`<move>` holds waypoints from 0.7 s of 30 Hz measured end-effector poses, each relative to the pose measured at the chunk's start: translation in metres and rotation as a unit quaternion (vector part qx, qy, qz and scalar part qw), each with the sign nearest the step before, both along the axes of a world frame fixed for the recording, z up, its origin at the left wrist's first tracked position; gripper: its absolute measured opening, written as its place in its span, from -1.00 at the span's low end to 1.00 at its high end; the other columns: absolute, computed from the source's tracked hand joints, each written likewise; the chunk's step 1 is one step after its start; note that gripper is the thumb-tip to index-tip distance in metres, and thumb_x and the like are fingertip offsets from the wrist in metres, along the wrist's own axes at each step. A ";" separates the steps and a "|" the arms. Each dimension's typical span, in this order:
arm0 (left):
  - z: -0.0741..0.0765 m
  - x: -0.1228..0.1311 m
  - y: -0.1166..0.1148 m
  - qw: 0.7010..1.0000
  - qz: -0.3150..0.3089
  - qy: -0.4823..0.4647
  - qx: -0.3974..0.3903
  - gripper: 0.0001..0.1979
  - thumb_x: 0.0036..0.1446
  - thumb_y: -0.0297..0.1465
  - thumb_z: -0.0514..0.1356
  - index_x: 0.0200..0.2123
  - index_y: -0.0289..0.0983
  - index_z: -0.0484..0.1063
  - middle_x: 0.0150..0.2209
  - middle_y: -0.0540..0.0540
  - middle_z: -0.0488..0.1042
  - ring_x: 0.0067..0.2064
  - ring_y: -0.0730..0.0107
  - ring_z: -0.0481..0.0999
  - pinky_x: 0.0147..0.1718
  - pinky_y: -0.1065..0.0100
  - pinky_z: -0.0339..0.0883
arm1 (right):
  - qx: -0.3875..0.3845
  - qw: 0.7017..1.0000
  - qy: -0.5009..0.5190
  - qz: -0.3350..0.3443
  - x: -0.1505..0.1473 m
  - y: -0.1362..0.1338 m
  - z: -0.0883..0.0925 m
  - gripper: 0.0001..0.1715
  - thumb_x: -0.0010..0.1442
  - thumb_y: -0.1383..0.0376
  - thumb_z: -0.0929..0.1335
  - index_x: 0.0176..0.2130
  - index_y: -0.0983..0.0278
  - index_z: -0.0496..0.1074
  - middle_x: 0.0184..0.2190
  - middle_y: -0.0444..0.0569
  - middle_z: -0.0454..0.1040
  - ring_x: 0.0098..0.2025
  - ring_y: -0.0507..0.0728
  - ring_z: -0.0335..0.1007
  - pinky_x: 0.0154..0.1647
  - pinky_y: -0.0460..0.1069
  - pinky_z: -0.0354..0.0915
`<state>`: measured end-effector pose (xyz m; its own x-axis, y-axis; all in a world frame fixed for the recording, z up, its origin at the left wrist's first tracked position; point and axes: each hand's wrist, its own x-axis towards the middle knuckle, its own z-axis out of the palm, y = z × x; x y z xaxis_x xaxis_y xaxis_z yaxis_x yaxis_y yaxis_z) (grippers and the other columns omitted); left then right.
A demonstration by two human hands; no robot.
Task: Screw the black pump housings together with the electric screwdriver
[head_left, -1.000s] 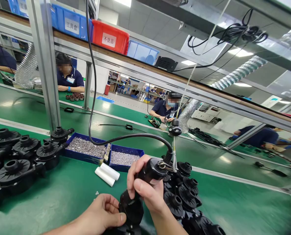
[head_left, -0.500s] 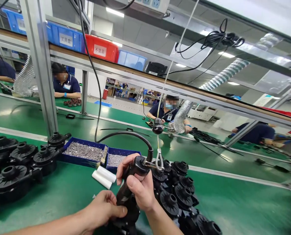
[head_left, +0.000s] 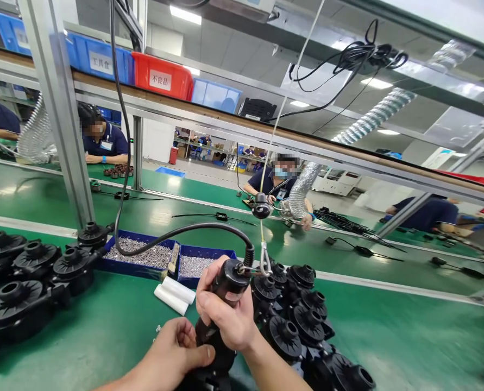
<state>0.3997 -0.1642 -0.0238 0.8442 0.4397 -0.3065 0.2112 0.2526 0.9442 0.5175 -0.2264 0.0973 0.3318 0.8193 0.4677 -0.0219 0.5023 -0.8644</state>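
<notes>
My right hand (head_left: 227,309) is wrapped around a black electric screwdriver (head_left: 230,278), which stands nearly upright, slightly tilted, and is hooked at its top to a hanging cord. Beneath it is a black blower housing (head_left: 215,363), mostly hidden by my hands and the tool. My left hand (head_left: 176,347) is closed at the housing's left side, fingers curled and thumb pressed along the black surface. The screwdriver's tip is out of sight. A few small screws (head_left: 157,329) lie on the green mat beside my left hand.
Blue trays of long screws (head_left: 142,252) and short screws (head_left: 195,266) stand behind two white rolls (head_left: 174,296). Black blower housings crowd the left (head_left: 19,304) and right (head_left: 302,320). A black cable (head_left: 184,227) arches over the trays. Co-workers sit across the bench.
My right thumb has shifted up and across the screwdriver. The cable's loop has sagged lower and left over the screw tray. My left hand stays at the housing.
</notes>
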 end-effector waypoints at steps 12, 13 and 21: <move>0.008 -0.001 0.014 0.999 -0.028 0.013 -0.011 -0.41 -0.23 -0.09 0.62 -0.39 -0.23 0.33 -0.47 0.10 0.38 -0.39 0.44 0.25 -0.33 0.34 0.05 | 0.019 1.000 -0.007 0.014 0.006 -0.001 0.001 -0.70 0.36 0.15 0.54 -0.15 0.23 0.41 -0.44 -0.17 0.44 -0.62 -0.05 0.25 -0.59 -0.15 0.21; 0.008 -0.002 0.016 0.999 -0.030 0.013 -0.012 -0.40 -0.24 -0.09 0.63 -0.39 -0.23 0.34 -0.46 0.09 0.40 -0.38 0.43 0.27 -0.33 0.35 0.06 | 0.021 1.000 -0.006 0.010 0.006 -0.001 0.002 -0.70 0.37 0.15 0.54 -0.14 0.22 0.42 -0.43 -0.16 0.46 -0.62 -0.05 0.27 -0.59 -0.14 0.23; 0.030 -0.033 0.076 0.968 -0.057 0.014 0.243 -0.85 0.26 -0.28 0.28 -0.21 -0.25 0.46 -0.26 -0.06 0.54 -0.21 0.16 0.60 -0.25 0.28 0.27 | 0.033 0.988 -0.073 -0.135 -0.009 -0.005 0.005 -0.87 0.47 0.24 0.48 -0.11 0.19 0.46 -0.40 -0.14 0.50 -0.50 0.00 0.36 -0.45 -0.12 0.34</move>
<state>0.3669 -0.0882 0.0065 0.8901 0.4424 -0.1094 0.2381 -0.2467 0.9394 0.5088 -0.2314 0.1025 0.4586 0.6765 0.5763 0.2437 0.5279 -0.8136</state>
